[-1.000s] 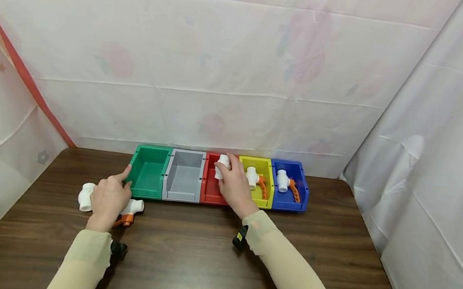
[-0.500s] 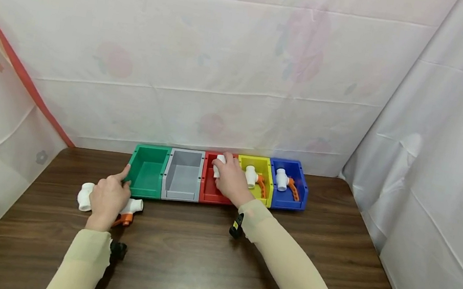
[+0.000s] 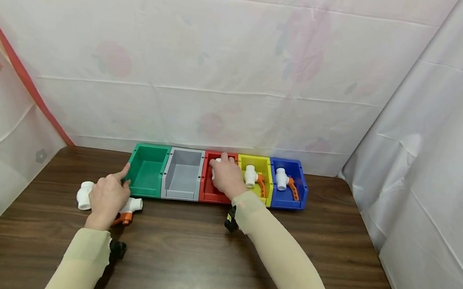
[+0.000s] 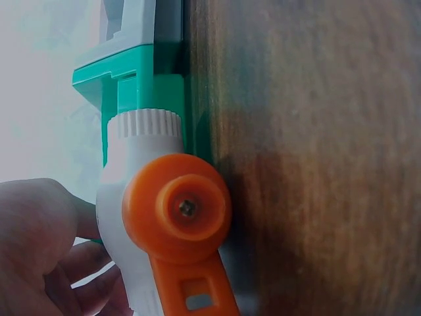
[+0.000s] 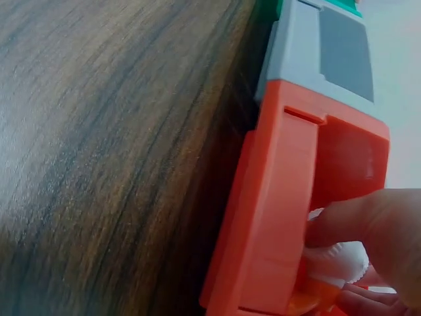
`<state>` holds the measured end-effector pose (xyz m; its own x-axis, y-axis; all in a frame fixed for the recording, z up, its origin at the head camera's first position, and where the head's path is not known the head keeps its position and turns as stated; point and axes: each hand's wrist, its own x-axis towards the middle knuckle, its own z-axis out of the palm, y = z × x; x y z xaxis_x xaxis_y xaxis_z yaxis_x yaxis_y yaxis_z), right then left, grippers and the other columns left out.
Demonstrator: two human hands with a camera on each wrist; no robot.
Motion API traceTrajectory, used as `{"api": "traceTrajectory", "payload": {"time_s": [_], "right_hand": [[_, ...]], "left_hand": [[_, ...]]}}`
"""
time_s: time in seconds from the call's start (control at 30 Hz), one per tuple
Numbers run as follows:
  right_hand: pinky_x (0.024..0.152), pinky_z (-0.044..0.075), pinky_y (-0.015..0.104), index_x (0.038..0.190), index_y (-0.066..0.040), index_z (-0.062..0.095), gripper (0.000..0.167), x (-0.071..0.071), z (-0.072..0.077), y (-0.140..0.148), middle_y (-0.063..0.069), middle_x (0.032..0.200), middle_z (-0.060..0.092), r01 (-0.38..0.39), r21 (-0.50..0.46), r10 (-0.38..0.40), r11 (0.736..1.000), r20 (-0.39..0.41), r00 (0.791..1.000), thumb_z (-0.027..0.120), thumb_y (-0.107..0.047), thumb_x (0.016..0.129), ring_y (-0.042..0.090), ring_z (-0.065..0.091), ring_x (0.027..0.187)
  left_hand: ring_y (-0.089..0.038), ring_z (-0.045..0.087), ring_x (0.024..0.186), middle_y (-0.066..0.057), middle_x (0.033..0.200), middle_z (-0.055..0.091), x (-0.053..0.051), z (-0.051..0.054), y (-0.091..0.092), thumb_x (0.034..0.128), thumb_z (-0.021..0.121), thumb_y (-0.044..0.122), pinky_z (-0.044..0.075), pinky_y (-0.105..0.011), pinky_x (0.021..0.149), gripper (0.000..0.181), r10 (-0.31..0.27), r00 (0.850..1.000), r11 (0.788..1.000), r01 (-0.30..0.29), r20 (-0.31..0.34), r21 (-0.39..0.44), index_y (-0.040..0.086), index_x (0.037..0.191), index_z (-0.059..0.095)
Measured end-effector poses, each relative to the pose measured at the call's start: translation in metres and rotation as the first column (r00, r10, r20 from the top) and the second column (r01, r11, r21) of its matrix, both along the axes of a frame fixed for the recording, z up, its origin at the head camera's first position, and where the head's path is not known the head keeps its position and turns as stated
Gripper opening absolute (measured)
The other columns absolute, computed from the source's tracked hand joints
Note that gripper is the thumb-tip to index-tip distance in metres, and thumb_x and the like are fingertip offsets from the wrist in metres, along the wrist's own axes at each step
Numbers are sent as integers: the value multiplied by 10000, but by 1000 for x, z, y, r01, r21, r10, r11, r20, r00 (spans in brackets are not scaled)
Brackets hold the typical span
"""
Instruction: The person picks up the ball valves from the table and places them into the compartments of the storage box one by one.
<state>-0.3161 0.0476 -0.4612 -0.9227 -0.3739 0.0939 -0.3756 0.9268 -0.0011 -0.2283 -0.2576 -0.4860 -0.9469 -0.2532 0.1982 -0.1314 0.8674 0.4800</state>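
In the head view my right hand [image 3: 228, 177] reaches into the red bin [image 3: 206, 195]. It grips a white plastic ball valve [image 5: 339, 262] with an orange part, low inside the bin in the right wrist view; the hand covers most of it. At the left, my left hand [image 3: 108, 200] touches the left side of the green bin [image 3: 146, 191] with an extended finger. Beside and partly beneath that hand lies a white ball valve [image 3: 132, 205] with an orange handle [image 4: 177, 210]. A white fitting end [image 3: 84, 195] shows on the hand's other side.
A grey bin [image 3: 180, 194] stands between the green and red ones, all in one row. The yellow bin [image 3: 257, 199] and the blue bin [image 3: 291, 204] each hold a white valve with an orange handle. Brown wooden table [image 3: 179, 260]; white curtains hang behind and beside it.
My right hand has lowered the valve deeper into the red bin and shifted slightly left. The left hand has stayed in place.
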Motion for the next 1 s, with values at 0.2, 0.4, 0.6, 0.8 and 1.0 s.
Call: {"api": "traceTrajectory", "payload": {"time_s": [0.2,0.4,0.6,0.8,1.0], "right_hand": [[795,542,350,1275,-223,672,292,0,-3,-3,116,1226,506,11,66,-13,998,27,1000,583,-226,996,249,509,991],[779,545,343,1279,-206,664,324,0,-10,-2,106,1217,507,3,104,-8,995,48,999,640,-221,957,235,515,960],[704,550,354,1199,-183,666,263,1,-12,-2,109,1190,514,-2,82,0,997,17,1000,648,-215,939,247,582,874],[682,552,356,1175,-162,672,277,3,-12,-2,110,1164,522,0,59,0,998,-6,1000,687,-222,905,246,566,886],[722,552,350,1195,-164,687,300,4,-13,-1,100,1172,538,9,52,-10,999,5,1000,680,-238,905,232,531,947]], "left_hand": [[-334,510,497,-356,1109,630,1,0,2,987,591,175,369,-413,405,521,3,1000,1000,-3,3,4,191,1489,453],[-304,486,469,-351,1093,639,3,1,4,987,591,167,363,-407,394,519,-9,1000,1000,9,-5,9,186,1489,459],[-314,478,462,-355,1113,632,4,2,6,987,597,165,354,-418,382,513,-4,1000,1000,4,-11,3,195,1484,474],[-356,508,501,-354,1140,625,2,1,5,990,592,172,378,-437,394,512,9,1000,1000,-10,0,9,214,1485,469],[-327,483,472,-360,1134,622,2,0,5,994,584,175,371,-426,386,514,8,1000,1000,-8,5,12,211,1491,460]]}}
